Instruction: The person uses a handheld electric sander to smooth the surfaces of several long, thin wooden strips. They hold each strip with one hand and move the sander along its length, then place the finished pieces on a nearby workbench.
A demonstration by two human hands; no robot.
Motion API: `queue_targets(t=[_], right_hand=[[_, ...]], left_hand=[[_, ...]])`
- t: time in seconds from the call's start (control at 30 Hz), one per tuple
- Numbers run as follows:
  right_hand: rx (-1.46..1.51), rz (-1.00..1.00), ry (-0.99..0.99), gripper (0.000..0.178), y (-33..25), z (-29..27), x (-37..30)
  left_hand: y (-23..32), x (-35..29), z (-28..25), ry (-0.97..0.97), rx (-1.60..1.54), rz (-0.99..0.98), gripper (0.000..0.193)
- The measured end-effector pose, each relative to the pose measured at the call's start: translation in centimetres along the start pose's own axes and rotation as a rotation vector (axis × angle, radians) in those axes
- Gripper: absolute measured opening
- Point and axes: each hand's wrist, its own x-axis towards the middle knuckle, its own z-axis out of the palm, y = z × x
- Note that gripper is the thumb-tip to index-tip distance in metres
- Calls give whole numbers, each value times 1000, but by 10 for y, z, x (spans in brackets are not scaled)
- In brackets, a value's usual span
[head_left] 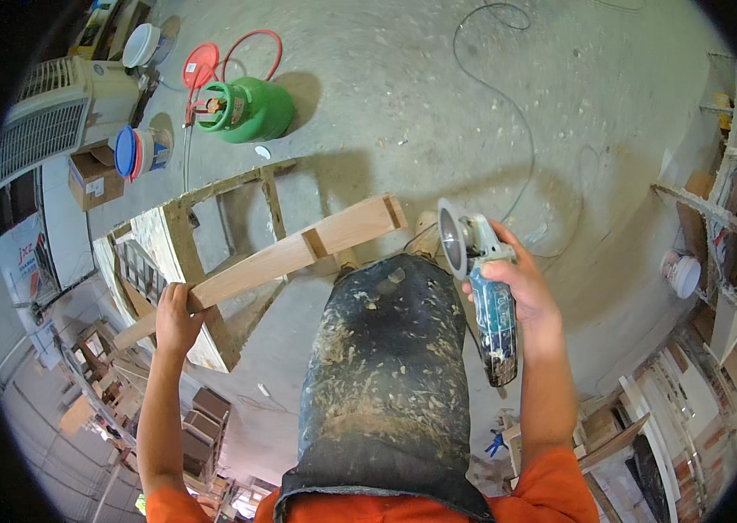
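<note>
My left hand [178,321] is closed round a long, pale wooden board [255,267], which slants up to the right. Two darker notches or strips cross the board, one midway and one near its far end. Beneath it stands a rough wooden frame [152,244] with a white panel; the board passes over its top. In my right hand [525,283] is a teal angle grinder [496,327], held upright with its fingers wrapped near the metal head. Its round disc [452,237] faces left, apart from the board's end. Whether the disc spins cannot be told.
A green gas cylinder [259,109] with a red hose [278,54] stands at the far left, near buckets [127,153] and a cardboard box [94,177]. A dark cable [521,113] trails across the floor. Boards [660,436] and a white bucket [682,275] are on the right.
</note>
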Motion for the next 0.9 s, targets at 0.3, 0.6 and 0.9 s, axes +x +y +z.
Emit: queue_targets(t=[0.3,0.6,0.9], right_hand=[[-63,-7,-196,89,-25,30,20],[-104,22,-274,88,-38,41,25],[-297,-20,-265,99,-18,22,25]], left_hand=[[-2,-1,3,19,-29,-4,50],[-1,-1,-2,1,-25,-8,46],[-6,-1,3,-27,23,-61,55]])
